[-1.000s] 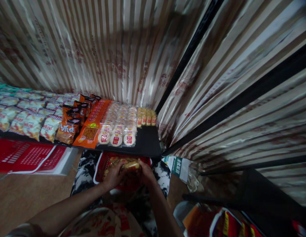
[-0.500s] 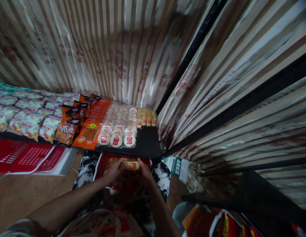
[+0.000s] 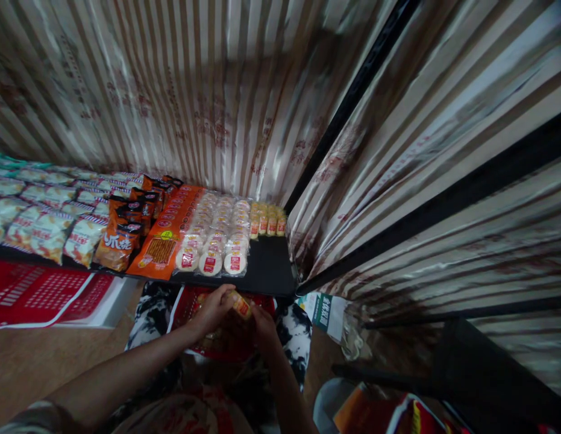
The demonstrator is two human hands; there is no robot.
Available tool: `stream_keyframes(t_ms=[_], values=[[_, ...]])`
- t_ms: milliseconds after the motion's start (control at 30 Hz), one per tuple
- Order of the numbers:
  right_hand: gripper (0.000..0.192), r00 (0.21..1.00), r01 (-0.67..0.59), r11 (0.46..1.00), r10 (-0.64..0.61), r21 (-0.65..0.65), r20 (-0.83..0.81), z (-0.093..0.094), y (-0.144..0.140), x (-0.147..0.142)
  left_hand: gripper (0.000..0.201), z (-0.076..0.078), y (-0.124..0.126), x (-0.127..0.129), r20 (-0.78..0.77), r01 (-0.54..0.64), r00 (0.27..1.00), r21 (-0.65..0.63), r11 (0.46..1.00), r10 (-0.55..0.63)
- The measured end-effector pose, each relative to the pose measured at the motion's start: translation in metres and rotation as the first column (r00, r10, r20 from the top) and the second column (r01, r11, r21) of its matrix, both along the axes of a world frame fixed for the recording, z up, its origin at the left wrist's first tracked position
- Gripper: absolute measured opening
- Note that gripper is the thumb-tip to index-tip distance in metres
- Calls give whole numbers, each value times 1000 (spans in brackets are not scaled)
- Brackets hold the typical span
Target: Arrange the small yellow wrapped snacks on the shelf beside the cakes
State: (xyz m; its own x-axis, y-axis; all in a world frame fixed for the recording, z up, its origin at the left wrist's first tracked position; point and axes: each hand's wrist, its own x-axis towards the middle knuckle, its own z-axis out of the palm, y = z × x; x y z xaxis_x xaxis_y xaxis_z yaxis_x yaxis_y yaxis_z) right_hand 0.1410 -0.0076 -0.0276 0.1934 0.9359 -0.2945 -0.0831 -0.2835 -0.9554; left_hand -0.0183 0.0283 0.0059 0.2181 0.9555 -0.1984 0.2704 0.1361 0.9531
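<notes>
Between my two hands is a small yellow snack packet (image 3: pixel 241 306) with a red label, tilted down toward the right. My left hand (image 3: pixel 216 310) grips its left end, and my right hand (image 3: pixel 263 322) pinches its right end. Below them a red basket (image 3: pixel 178 313) with loose packets in it sits at my lap; what lies deeper in it is dim. Just beyond, on the black shelf (image 3: pixel 272 265), similar yellow packets (image 3: pixel 267 224) stand in short rows at the back right. Beside these lie rows of round white wrapped snacks (image 3: pixel 211 262) with red labels.
Further left on the shelf are an orange snack bag (image 3: pixel 160 247), brown-and-orange bags (image 3: pixel 119 241) and many white bags (image 3: pixel 84 238). A red perforated basket (image 3: pixel 40 295) stands below at left. Black frame bars (image 3: pixel 398 205) and striped curtain (image 3: pixel 208 90) enclose the back and right.
The yellow packet has turned from level to tilted, its right end lower. My left hand has risen slightly and my right hand has dropped a little. The view has shifted slightly.
</notes>
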Motion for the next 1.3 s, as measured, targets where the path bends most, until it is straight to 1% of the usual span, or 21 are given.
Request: stream_keyframes(t_ms=[67, 133, 233, 300, 367, 400, 467, 500, 567, 633, 767, 900, 967, 1033, 1167, 1300], values=[[46, 1000, 8, 1000, -8, -8, -23, 1, -2, -1, 48, 7, 0, 4, 21, 28, 999, -25, 999, -28], [47, 998, 17, 999, -19, -35, -58, 0, -2, -2, 52, 13, 0, 7, -9, 55, 998, -42, 998, -56], [50, 998, 31, 999, -33, -43, -51, -4, 1, -1, 51, 19, 2, 12, -73, 82, 994, -1, 997, -82], [49, 999, 33, 999, -33, -14, 39, -6, 3, 2, 49, 20, 6, 15, -114, 93, 990, 40, 995, -88], [48, 975, 8, 999, -16, 40, 222, -5, 3, 5, 47, 20, 12, 17, -169, 102, 982, 70, 992, -89], [48, 943, -15, 997, -10, 72, 333, -3, 3, 7, 47, 21, 15, 19, -198, 110, 976, 83, 991, -91], [45, 839, -58, 986, -36, 154, 543, 1, 2, 10, 46, 24, 21, 21, -243, 133, 964, 106, 985, -104], [44, 779, -73, 976, -73, 206, 622, 4, 2, 11, 45, 25, 23, 23, -260, 147, 959, 117, 982, -112], [39, 688, -107, 945, -155, 311, 709, 9, 2, 11, 45, 30, 27, 25, -289, 183, 947, 133, 974, -138], [36, 646, -147, 915, -200, 377, 736, 12, 4, 11, 45, 34, 31, 28, -313, 217, 936, 148, 965, -162], [35, 589, -222, 876, -229, 428, 775, 12, 8, 11, 47, 39, 38, 35, -331, 245, 928, 187, 951, -174], [46, 498, -241, 869, -271, 432, 824, 11, 14, 13, 47, 43, 46, 43, -353, 261, 919, 206, 943, -177], [47, 451, -230, 874, -295, 429, 842, 11, 18, 13, 47, 44, 49, 48, -353, 260, 919, 215, 941, -173], [47, 422, -214, 874, -321, 437, 848, 10, 21, 14, 47, 44, 52, 53, -351, 260, 920, 225, 939, -171], [49, 418, -174, 879, -341, 443, 842, 11, 28, 16, 52, 44, 59, 61, -365, 236, 920, 229, 944, -141], [46, 440, -126, 907, -313, 403, 842, 16, 39, 20, 52, 40, 65, 69, -325, 155, 943, 236, 959, -72]])
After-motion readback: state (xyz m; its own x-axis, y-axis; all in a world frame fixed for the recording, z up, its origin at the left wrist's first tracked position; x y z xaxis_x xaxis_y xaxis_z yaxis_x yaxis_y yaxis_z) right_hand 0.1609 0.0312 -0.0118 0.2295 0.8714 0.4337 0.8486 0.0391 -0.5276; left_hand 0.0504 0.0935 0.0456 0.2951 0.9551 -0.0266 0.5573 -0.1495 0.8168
